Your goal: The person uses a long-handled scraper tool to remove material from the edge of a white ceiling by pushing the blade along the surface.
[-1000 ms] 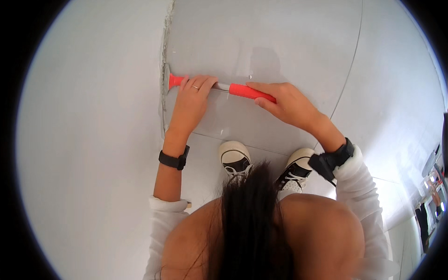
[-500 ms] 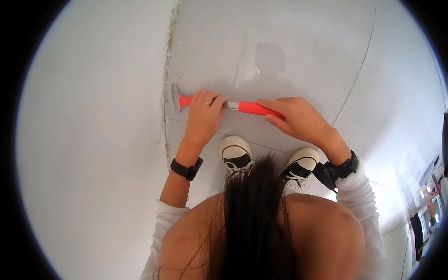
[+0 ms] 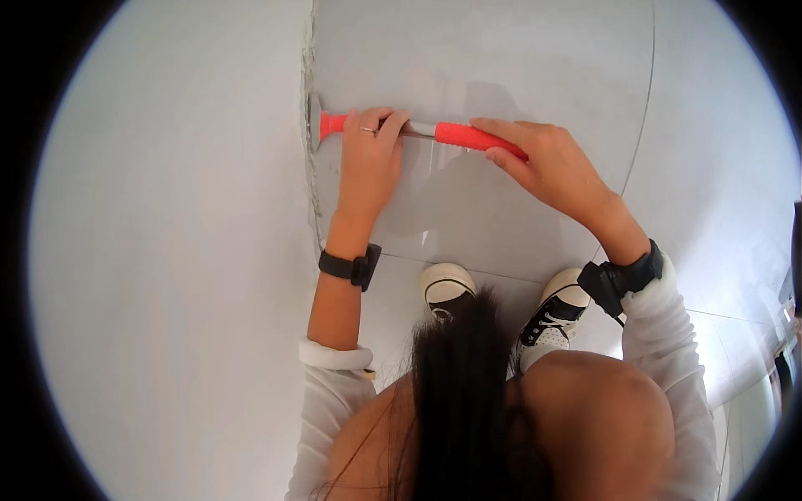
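Shifted away from me across the floor (image 3: 543,67): red scraper (image 3: 426,129), long axis crosswise, pointing left toward the rough seam (image 3: 312,188). My right hand (image 3: 564,167) clasps its rear grip (image 3: 466,136); left hand (image 3: 369,159) curls round it behind the blade (image 3: 315,123).

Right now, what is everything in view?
Scraper: one, red and silver, upper centre
Floor: one, grey, centre
Rough strip: one, greyish, floor's left edge
Pale surface: one, whitish, far left
Rim clutter: count unclear, dark, right
Shoes: two, black and white, below scraper
Wristbands: two, black, wrists
Sleeves: two, white, on arms
Hair: one mass, dark, lower centre
Knees: two, bare, beside hair
Left hand: one, wearing one silvery ring, on scraper's left
Right hand: one, on scraper's right
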Available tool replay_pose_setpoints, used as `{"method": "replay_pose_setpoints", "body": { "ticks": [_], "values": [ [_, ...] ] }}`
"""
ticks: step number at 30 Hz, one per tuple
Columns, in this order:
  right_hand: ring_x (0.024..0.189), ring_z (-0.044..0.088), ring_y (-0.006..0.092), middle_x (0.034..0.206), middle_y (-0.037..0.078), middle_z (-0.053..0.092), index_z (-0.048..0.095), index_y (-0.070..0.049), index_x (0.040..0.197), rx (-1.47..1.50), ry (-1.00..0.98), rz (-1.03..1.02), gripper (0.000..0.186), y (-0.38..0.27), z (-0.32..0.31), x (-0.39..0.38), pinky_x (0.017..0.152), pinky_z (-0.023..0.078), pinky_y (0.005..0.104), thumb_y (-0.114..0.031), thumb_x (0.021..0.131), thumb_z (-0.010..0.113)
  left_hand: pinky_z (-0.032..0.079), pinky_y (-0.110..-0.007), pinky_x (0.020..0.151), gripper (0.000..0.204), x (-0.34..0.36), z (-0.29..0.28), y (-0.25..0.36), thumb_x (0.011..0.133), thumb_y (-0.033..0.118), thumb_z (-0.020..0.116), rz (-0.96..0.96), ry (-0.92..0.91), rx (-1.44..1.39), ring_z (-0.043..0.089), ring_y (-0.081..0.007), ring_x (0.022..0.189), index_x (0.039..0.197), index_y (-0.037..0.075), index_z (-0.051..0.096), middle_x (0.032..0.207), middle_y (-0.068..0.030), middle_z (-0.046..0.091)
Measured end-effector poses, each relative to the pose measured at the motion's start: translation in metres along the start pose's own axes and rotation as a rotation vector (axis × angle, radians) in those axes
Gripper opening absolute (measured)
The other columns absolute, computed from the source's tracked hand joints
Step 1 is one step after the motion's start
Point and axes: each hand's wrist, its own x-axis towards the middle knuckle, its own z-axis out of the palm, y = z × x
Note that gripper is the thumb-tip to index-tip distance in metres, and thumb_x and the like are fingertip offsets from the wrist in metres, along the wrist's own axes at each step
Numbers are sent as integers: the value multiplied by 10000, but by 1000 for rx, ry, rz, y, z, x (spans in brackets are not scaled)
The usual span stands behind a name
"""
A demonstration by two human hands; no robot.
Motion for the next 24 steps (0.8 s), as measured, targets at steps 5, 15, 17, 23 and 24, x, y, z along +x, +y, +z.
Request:
{"method": "replay_pose_setpoints", "body": {
  "ticks": [5,15,17,23,24],
  "values": [
    [808,647,371,941,169,710,673,-71,1220,-12,3,45,311,-5,-19,-7,728,521,428,-198,939,629,414,-565,1055,355,5,1,8,810,-64,644,20,0,-64,589,-329,1002,1144,57,660,1078,-93,628],
    [808,631,410,932,192,702,667,-51,1213,26,22,42,308,9,0,-8,730,507,448,-180,938,619,389,-596,1091,298,5,11,-13,855,-25,621,142,-9,18,609,-308,975,1143,46,648,1043,-91,628],
    [809,630,413,921,197,697,664,-40,1204,35,0,73,300,-2,-6,-12,726,505,453,-174,941,611,387,-599,1091,288,5,8,-9,856,-18,620,147,-12,-3,613,-307,977,1137,41,647,1038,-93,627],
    [778,633,378,887,210,668,595,-18,1217,51,-309,364,335,-11,-6,-44,725,509,424,-212,945,620,376,-599,1088,291,-13,14,11,826,-26,623,180,-63,-112,607,-310,996,1110,32,646,1047,-108,612],
    [753,634,364,846,203,655,579,-14,1193,56,-448,453,328,-9,1,-48,717,506,426,-222,943,624,377,-596,1085,302,-19,16,11,805,-38,631,190,-79,-99,603,-312,1001,1098,33,646,1049,-110,605]
  ]
}}
